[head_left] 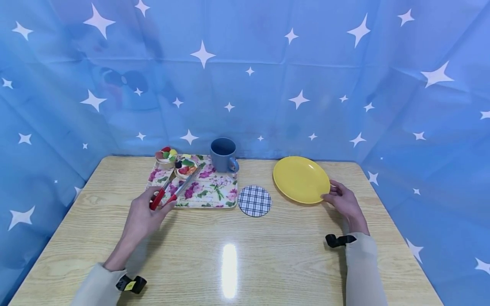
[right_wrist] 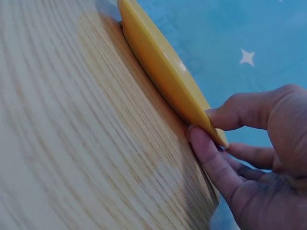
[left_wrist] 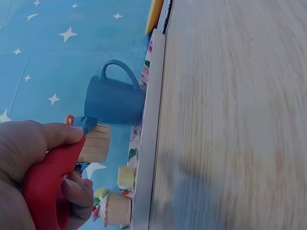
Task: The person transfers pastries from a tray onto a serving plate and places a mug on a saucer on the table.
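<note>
Left hand (head_left: 142, 214) is gripping tongs (head_left: 158, 199) that are straddling a cupcake (head_left: 186, 170) ahead of it, over the tray (head_left: 208, 192), likely to avoid direct touch, while the right hand (head_left: 346, 203) is pinching the plate (head_left: 300, 180) at its left, probably steadying it.

Light from above leaves a white glare (head_left: 229, 270) toward the table's (head_left: 283, 250) near edge and soft shadows beside my left hand (head_left: 144, 214) and right sleeve (head_left: 364, 267); my wrist views look dimmer, slightly blurred.
</note>
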Available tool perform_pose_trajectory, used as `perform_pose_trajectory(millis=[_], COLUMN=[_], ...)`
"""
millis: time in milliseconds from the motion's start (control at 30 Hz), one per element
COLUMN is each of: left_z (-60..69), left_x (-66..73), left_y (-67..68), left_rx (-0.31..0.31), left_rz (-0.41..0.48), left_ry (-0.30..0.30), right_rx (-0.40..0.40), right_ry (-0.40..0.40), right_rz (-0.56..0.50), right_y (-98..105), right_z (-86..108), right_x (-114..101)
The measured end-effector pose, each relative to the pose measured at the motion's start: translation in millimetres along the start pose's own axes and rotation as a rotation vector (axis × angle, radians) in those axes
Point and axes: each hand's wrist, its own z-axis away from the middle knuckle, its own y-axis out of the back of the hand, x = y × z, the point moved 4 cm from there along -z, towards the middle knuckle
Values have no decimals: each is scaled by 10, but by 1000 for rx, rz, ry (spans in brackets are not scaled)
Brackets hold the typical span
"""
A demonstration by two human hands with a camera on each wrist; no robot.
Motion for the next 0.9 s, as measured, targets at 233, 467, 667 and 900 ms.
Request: perform_pose_trajectory(millis=[233,467,667,900], left_z=[-6,-16,-8,-5], left_x=[44,103,171,224], left_y=[-85,-183,-235,-296], left_rx=[-23,-55,-68,-68], left_rz=[7,13,16,3], left_ry=[-14,-16,-14,-32], right_rx=[-3,0,6,6], right_ry=[-8,0,7,7], right_rz=[-6,2,2,6], right_y=[-3,1,11,14], right_z=[4,17,12,0], right_x=[-6,-14,-17,0])
